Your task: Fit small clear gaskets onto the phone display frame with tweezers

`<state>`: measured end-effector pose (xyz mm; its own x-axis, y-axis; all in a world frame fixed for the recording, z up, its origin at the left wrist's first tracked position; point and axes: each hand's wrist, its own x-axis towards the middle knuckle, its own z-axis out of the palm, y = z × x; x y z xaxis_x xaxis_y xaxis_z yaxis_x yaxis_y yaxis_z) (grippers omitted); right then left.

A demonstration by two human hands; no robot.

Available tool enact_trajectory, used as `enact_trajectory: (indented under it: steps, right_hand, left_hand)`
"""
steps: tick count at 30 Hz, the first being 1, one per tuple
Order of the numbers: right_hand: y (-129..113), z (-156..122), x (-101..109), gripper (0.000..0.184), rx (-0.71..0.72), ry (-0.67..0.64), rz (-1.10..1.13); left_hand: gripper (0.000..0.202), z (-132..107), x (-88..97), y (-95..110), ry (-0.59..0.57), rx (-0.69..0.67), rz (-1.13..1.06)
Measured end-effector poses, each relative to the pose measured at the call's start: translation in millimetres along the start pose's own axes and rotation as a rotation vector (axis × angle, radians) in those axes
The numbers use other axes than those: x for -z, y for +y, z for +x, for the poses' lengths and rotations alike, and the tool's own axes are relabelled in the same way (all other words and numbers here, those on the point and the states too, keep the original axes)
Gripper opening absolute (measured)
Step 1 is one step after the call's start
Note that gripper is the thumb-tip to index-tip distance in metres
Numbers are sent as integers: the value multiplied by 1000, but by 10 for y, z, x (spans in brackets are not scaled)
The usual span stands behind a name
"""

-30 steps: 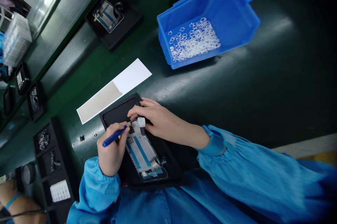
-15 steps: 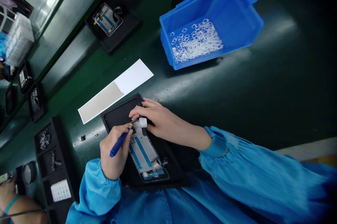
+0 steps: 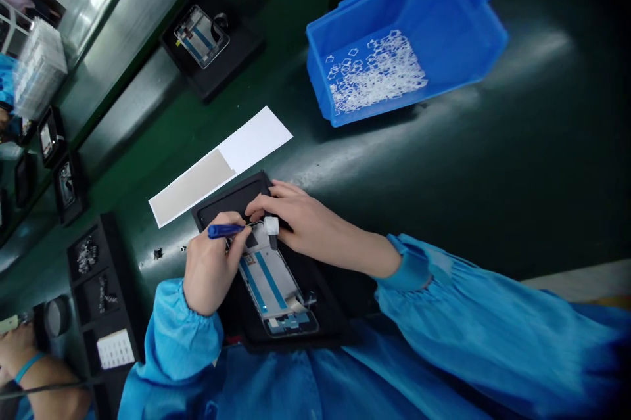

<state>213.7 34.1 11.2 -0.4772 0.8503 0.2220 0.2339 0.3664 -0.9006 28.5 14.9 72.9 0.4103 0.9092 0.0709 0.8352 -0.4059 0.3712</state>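
A phone frame with two blue strips lies in a black foam tray close to my body. Pinched in my left hand is a blue pen-like tool, its tip at the upper end of the frame. My right hand is closed around that upper end, thumb on one side and bent fingers on the other. By the right thumb a small white square piece stands up on a black strip. The exact contact of the tool's tip is too small to make out.
Beyond the tray lies a white and beige card. A blue bin of small white frames stands at the back right. A second phone tray is further off. At left are a black parts box and another person's arm.
The blue tool has swung from a slanting angle to nearly level, and my left hand has turned and risen slightly with it. My right hand stays at the frame's upper end.
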Motion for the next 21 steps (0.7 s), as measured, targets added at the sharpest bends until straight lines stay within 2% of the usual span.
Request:
enact_trajectory:
  steps: [4, 6, 9, 11, 12, 14, 17, 19, 21]
  right_hand:
    - [18, -5, -25, 30, 3, 10, 8]
    - [38, -8, -43, 34, 3, 10, -2]
    - [74, -14, -73, 40, 3, 8, -24]
    - [96, -18, -92, 41, 14, 15, -36]
    - [102, -21, -100, 41, 21, 26, -42]
    - [102, -27, -108, 39, 29, 40, -56]
    - [60, -43, -88, 33, 48, 94, -39]
    - [12, -59, -56, 30, 38, 184, 11]
    - [-34, -76, -22, 27, -20, 302, 66]
  left_hand:
    - [5, 7, -51, -49, -8, 60, -83]
    - [6, -36, -98, -93, 52, 138, -223]
    - [7, -127, -114, -162, 308, 251, -453]
    - [4, -197, -76, -199, 494, 255, -507]
    - [6, -234, -52, -213, 539, 230, -483]
    - [16, -309, -25, -228, 483, 152, -343]
    - [22, -408, -86, -217, 234, 36, -12]
    - [27, -449, -176, -198, 123, -30, 188]
    - [30, -466, -261, -181, 81, -79, 327]
